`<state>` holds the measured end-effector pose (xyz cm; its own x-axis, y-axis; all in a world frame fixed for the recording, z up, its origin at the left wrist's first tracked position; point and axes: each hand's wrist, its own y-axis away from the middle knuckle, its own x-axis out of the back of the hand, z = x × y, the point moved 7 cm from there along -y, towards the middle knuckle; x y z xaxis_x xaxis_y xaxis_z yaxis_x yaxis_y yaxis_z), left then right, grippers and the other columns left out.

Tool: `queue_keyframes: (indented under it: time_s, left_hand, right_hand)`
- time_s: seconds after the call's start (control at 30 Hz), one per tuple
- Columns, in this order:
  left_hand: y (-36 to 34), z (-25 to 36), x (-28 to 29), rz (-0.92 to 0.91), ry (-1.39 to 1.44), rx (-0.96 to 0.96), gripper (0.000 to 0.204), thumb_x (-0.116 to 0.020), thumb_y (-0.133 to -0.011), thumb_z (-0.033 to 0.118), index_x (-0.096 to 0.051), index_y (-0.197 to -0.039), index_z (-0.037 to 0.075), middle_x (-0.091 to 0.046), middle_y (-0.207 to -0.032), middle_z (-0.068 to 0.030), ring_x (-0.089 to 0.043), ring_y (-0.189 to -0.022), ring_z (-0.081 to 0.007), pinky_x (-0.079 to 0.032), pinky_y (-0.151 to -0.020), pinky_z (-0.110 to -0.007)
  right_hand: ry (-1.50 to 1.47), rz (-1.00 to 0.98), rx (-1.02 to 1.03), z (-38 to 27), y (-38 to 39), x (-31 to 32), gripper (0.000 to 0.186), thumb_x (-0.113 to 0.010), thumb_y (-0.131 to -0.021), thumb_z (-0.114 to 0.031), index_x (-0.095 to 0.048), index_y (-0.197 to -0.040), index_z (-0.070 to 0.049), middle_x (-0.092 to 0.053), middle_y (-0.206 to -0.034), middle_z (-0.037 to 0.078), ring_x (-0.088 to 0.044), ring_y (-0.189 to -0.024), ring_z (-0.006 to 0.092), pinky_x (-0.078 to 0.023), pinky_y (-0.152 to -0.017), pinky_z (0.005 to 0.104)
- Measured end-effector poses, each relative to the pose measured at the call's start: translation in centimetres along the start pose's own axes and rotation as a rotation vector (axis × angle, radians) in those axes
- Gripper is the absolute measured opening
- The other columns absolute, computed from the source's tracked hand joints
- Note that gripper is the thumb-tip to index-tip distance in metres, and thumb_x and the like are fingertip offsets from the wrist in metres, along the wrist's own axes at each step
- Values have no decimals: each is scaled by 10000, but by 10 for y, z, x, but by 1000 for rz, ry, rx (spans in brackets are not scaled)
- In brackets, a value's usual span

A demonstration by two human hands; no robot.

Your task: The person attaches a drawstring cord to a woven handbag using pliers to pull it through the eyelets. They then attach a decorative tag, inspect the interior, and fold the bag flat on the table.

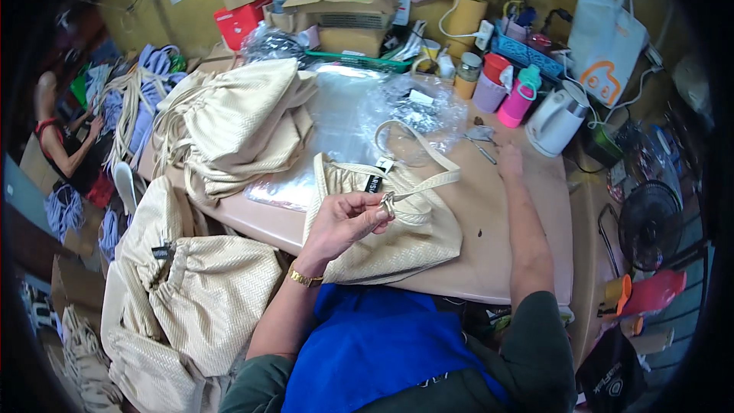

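My left hand (348,222), with a gold watch on the wrist, pinches a small metal buckle (388,203) on the strap (437,177) of a cream woven drawstring bag (397,248). The strap loops up above the bag, which lies at the table's near edge with a black label at its gathered mouth. Farther right, my right hand (511,159) reaches down to the tabletop (497,237). Its fingers are too small and foreshortened to show whether they hold anything. Just left of it lies a small metal tool (485,154), perhaps thread snips.
Cream bags are piled at the table's left (237,115) and below its edge (214,298). Clear plastic bags (344,107) lie behind my bag. A pink bottle (520,95) and white kettle (558,118) stand at the back right. Another person (65,138) sits at far left.
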<state>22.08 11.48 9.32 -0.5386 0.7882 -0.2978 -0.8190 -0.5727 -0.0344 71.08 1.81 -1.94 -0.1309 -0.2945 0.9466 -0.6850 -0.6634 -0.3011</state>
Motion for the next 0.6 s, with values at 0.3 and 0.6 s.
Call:
queue_keyframes:
  time_s: [0.3, 0.6]
  left_hand:
    - [5, 6, 4, 102, -111, -81, 243, -717, -907, 95, -646, -1094, -44, -722, -888, -89, -669, -742, -98, -556, -639, -228]
    - [19, 22, -12, 205, -265, -160, 258, -714, -896, 59, -646, -1117, -56, -693, -831, -48, -618, -692, -57, -510, -600, -207]
  right_hand:
    - [-1563, -126, 24, -134, 97, 137, 259, -563, -991, -185, -610, -1222, -78, -554, -847, -57, -484, -715, 49, -372, -620, 203]
    - [-941, 232, 579, -283, 221, 241, 193, -778, -738, 40, -708, -914, 2, -567, -707, 53, -509, -593, 117, -372, -512, 262]
